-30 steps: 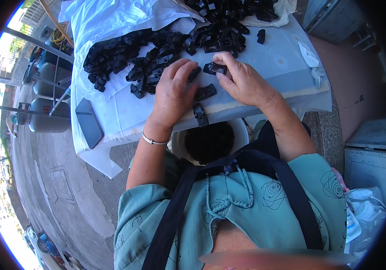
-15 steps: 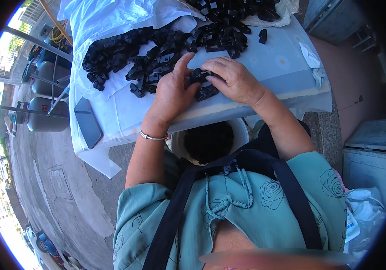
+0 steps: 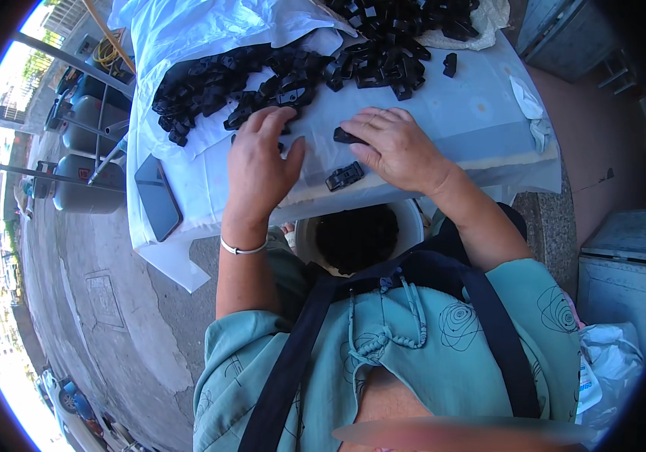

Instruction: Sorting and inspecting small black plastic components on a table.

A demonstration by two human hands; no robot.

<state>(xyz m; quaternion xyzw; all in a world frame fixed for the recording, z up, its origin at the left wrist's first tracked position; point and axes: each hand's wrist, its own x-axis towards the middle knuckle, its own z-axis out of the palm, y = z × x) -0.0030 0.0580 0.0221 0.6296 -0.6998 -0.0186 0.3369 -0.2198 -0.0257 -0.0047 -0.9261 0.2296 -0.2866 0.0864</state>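
My right hand (image 3: pixel 397 151) grips a small black plastic part (image 3: pixel 345 136) between thumb and fingers, just above the table. Below it, close to the table's near edge, lies another black plastic part (image 3: pixel 345 176), touched by neither hand. My left hand (image 3: pixel 264 160) is open at the near side of a heap of black plastic parts (image 3: pixel 214 84), thumb apart from the fingers. A few parts under its palm are mostly hidden. A further heap of the same black parts (image 3: pixel 383 56) spreads at the far middle, with one loose piece (image 3: pixel 450 65) to its right.
White plastic sheeting (image 3: pixel 481 98) covers the table. A phone (image 3: pixel 157 198) lies at its left edge, a crumpled white cloth (image 3: pixel 528 102) at its right. Under the near edge stands a white bucket (image 3: pixel 412 224) with dark contents. Grey gas cylinders (image 3: pixel 85 187) stand left.
My hands have moved apart: the left went left toward the heap and opened, while the right stays near its place, holding a part. One black part now lies uncovered between them.
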